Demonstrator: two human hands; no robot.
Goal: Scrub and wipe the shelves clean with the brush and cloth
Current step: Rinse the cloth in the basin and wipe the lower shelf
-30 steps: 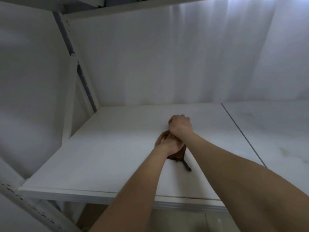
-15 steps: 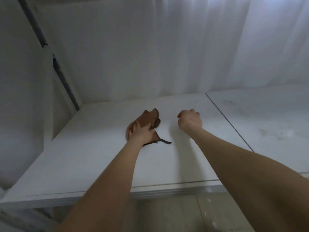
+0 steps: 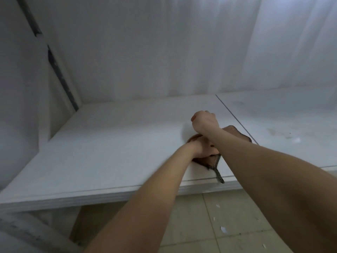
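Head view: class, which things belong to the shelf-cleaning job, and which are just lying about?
Job: brown cloth, under the left hand; white shelf; right hand, fisted.
Lying about: white flecks on the floor tiles; white sheet behind the shelf.

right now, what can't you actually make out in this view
Right hand: the head view shows only the back of the fist, so any brush inside is hidden.
Left hand: the right forearm covers its fingertips, so its hold on the cloth is unclear.
Cloth's middle: under both arms.
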